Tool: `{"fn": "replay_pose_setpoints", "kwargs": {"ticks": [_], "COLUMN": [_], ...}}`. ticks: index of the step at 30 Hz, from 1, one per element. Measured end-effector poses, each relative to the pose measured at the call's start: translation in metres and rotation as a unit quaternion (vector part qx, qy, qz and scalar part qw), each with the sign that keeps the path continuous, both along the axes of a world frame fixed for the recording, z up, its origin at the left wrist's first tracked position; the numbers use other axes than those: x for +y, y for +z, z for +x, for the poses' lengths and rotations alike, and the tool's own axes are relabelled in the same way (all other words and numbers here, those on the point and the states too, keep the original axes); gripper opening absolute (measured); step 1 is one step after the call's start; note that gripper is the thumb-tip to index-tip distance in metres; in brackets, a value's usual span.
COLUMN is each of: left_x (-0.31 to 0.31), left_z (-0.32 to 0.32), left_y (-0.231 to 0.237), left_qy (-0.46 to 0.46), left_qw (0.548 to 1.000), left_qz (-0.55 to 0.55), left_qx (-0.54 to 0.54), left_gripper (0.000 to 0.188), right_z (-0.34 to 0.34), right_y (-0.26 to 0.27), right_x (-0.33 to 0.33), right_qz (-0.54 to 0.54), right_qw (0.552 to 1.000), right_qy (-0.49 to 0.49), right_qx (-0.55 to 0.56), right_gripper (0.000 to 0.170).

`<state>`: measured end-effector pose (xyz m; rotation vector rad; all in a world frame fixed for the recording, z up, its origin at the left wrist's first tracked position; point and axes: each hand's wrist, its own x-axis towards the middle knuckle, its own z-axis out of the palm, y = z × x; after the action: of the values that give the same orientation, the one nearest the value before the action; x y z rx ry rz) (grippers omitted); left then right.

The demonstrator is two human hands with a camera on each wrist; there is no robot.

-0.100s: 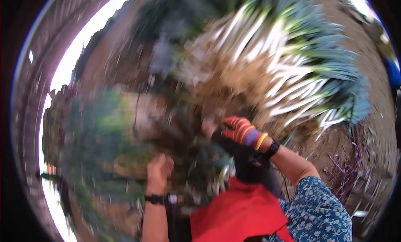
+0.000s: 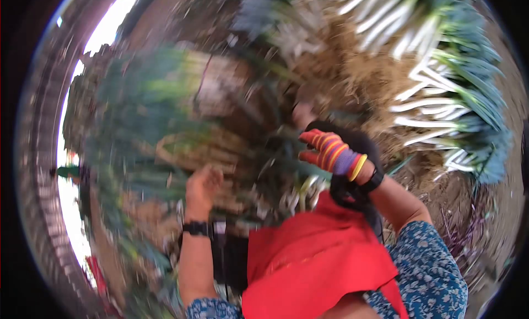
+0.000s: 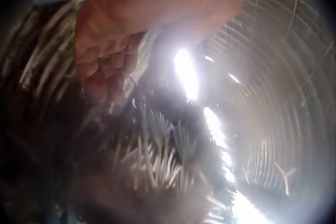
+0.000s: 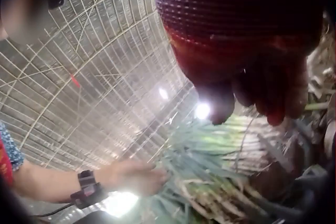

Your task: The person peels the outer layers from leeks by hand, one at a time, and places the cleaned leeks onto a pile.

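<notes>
My bare left hand [image 2: 204,187] hangs with loosely curled fingers just at the near side of some yellowish leeks [image 2: 209,148], blurred by motion. In the left wrist view its fingers [image 3: 107,74] point down, and a pale green strip shows behind them. My right hand [image 2: 329,152] wears a red, yellow and purple striped glove. Its fingers are extended and apart in front of my dark-clothed knee, holding nothing. Beyond the left hand lies a thick bundle of leeks [image 2: 220,85], a dark tie around its white stalks.
To the right, a big fan of cleaned white leeks [image 2: 430,109] lies on bare soil [image 2: 509,60], roots inward. A red apron [image 2: 314,253] covers my lap. Purplish stalks [image 2: 468,225] are strewn at the right. A ribbed greenhouse wall [image 4: 105,50] curves overhead.
The head view has swung, shifting the leeks upward and rightward. My left hand sits a little farther below the yellowish leeks, and the right glove's fingers look straighter.
</notes>
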<state>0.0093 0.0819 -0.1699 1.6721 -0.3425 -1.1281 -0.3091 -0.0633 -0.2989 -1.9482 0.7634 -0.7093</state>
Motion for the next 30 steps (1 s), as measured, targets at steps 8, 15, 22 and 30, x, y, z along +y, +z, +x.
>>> {"fn": "replay_pose_setpoints", "kwargs": {"ticks": [8,15,22,30], "left_x": [0.051,0.131,0.193,0.137], "left_z": [0.003,0.007,-0.032,-0.040], "left_y": [-0.119,-0.262,-0.393,-0.367], "left_qy": [0.185,0.232,0.358,0.292], "left_qw": [0.975,0.956,0.882,0.876], "left_qz": [-0.093,0.100,0.286,0.285], "left_qx": [0.085,0.149,0.112,0.257], "left_gripper": [0.017,0.018,0.076,0.091], "right_z": [0.032,0.092,0.086,0.077], "right_y": [-0.084,-0.178,-0.248,-0.311], "right_x": [-0.004,-0.014,-0.047,-0.036], "right_qz": [-0.014,0.004,0.034,0.135], "right_qw": [0.925,0.928,0.869,0.859], "right_qy": [0.247,0.017,-0.112,-0.025], "right_qx": [0.287,0.371,0.481,0.493], "right_gripper": [0.046,0.095,0.111,0.114]}}
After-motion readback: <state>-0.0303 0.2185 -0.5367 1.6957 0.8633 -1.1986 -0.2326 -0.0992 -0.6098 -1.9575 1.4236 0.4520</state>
